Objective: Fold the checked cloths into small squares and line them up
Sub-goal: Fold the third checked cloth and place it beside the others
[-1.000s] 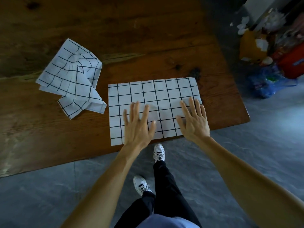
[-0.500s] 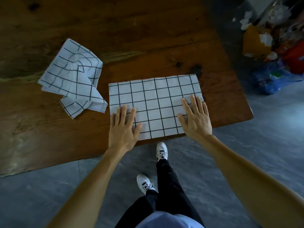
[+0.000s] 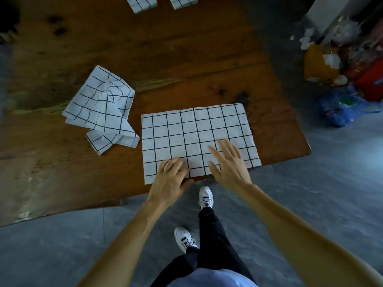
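Observation:
A white checked cloth (image 3: 194, 129) lies flat near the front right corner of the wooden table (image 3: 186, 59). My left hand (image 3: 170, 179) is at the cloth's near edge, fingers curled on top and thumb below the edge, pinching it. Just to the right, my right hand (image 3: 228, 162) is spread with straight fingers over the cloth's near part and is slightly blurred. A second checked cloth (image 3: 101, 108) lies crumpled to the left. Two folded checked cloths (image 3: 141, 4) (image 3: 182, 1) sit side by side at the table's far edge, cut off by the frame.
The table's front edge runs just under my hands, with grey floor and my feet (image 3: 205, 197) below it. A pile of rubbish (image 3: 342, 59) and a blue plastic bag (image 3: 339, 106) lie on the floor to the right.
My left hand slid back to the cloth's near edge and curled its fingers onto it. My right hand moved left along the near part. The view tilted up, showing two folded cloths.

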Demonstrator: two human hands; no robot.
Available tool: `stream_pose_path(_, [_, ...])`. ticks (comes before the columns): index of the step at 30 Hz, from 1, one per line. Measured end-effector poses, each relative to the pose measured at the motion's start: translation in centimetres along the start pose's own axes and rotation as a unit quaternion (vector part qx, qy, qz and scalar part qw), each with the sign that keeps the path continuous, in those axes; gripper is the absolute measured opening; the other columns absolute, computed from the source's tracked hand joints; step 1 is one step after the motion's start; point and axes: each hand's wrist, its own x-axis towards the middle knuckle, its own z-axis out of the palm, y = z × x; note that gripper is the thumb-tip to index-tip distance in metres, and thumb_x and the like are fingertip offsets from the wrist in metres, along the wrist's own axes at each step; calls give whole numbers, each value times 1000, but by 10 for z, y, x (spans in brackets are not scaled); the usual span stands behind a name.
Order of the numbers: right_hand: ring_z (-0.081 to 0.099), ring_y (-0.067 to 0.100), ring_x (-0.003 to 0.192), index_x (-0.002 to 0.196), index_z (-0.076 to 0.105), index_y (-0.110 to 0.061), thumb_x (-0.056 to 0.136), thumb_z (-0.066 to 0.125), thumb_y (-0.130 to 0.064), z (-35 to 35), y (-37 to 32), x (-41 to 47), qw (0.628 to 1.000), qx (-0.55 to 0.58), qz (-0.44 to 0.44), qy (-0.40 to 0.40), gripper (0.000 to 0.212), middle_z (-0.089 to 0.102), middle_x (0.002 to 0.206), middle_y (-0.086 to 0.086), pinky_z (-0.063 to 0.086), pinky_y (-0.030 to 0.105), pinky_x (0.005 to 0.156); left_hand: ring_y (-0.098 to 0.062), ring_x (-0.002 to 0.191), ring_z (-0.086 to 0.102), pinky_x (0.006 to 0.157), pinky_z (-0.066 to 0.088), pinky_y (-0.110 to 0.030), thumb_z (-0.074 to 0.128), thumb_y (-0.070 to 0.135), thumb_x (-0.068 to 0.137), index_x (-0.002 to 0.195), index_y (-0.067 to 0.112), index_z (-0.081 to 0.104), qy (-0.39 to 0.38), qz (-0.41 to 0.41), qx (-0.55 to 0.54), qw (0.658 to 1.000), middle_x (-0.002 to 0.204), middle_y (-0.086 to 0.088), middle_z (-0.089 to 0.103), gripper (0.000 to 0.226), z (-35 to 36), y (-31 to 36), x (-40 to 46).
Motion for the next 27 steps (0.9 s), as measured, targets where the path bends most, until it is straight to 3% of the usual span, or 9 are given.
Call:
stream_pose_path(2, [26,33,144,139,49,-19,94,36,-46,9,-5,-13,1000,13,-18,0,54,36,152,16,22,47,118,-27,115,54,102,38,-43,66,35,84,100,10,70,25,7,-10,1000,117,-9,63,30,2,1,-2])
stream_pose_path(5, [31,33,142,136,53,-17,91,40,-47,17,-7,-29,1000,14,-19,4,55,40,149,16,21,46,118,-24,103,58,96,40,-39,75,25,80,95,11,71,72,19,-26,997,107,-4,66,20,4,4,-2])
stream_pose_path(10, [28,33,143,140,48,-16,88,40,-44,15,-10,-36,1000,4,-17,-4,60,37,152,17,15,43,118,-24,87,60,91,39,-36,75,11,77,84,11,71,106,67,1,992,90,-4,68,8,3,10,0])
stream_pose_path(15, [20,31,147,144,43,-18,90,45,-43,20,-9,-38,1000,-7,-14,-11,59,30,156,15,9,42,120,-22,81,62,90,40,-33,69,11,85,83,10,69,109,81,14,991,85,-4,68,2,0,13,2])
stream_pose_path(22, [37,35,139,134,54,-13,92,36,-34,20,-21,-37,999,18,-15,47,50,47,145,16,28,53,115,-20,80,61,82,48,-33,60,16,92,90,11,64,124,70,-18,990,88,-4,67,7,-2,21,0])
stream_pose_path(27, [46,39,132,126,60,-7,81,69,-9,22,-21,-27,993,-19,-45,104,46,54,137,17,34,55,109,-21,81,61,80,48,-32,54,22,93,93,10,65,134,61,-21,989,89,-4,67,17,-1,22,-2])
